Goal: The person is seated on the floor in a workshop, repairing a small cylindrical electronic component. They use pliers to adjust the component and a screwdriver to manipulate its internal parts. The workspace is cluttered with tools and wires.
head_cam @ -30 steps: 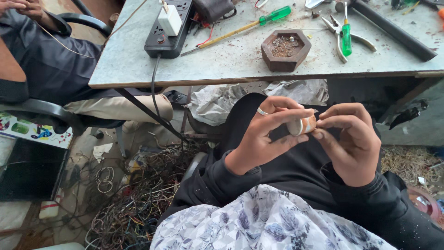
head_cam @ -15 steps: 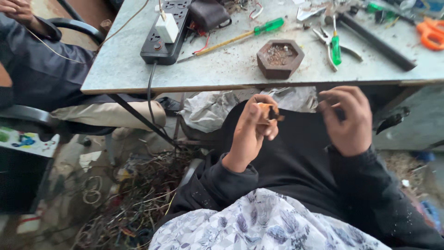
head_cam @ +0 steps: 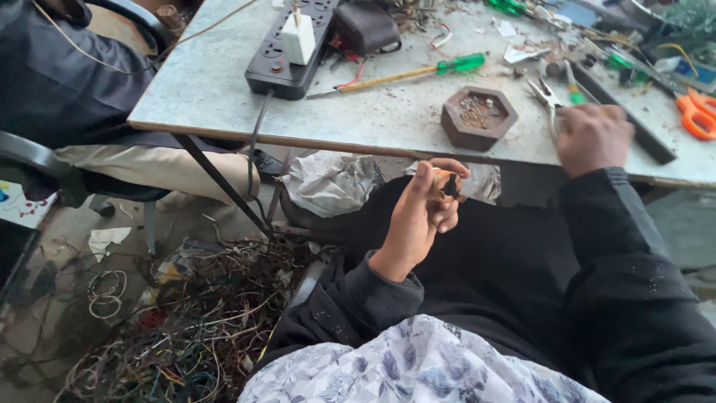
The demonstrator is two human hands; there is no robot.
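Copper-brown and black, a small wound part sits pinched between thumb and curled fingers of the left hand, held over the lap just below the near edge of the grey, grit-strewn worktable. A second ago both hands closed on this part together; half a second ago the right hand had let go and lifted; now the right hand lies up on the tabletop, fingers curled downward beside the green-handled metal pliers (whether it grips them I cannot tell). So the part is carried one-handed while the other hand is among the tools. Just left of that hand stands the brown hexagonal wooden dish of small bits; further left, a yellow-shafted screwdriver with green handle and a black power strip with white plug. The table edge runs close above the left knuckles, so little room upward; open space lies over the dark lap. Tangled scrap wire covers the floor to the left.
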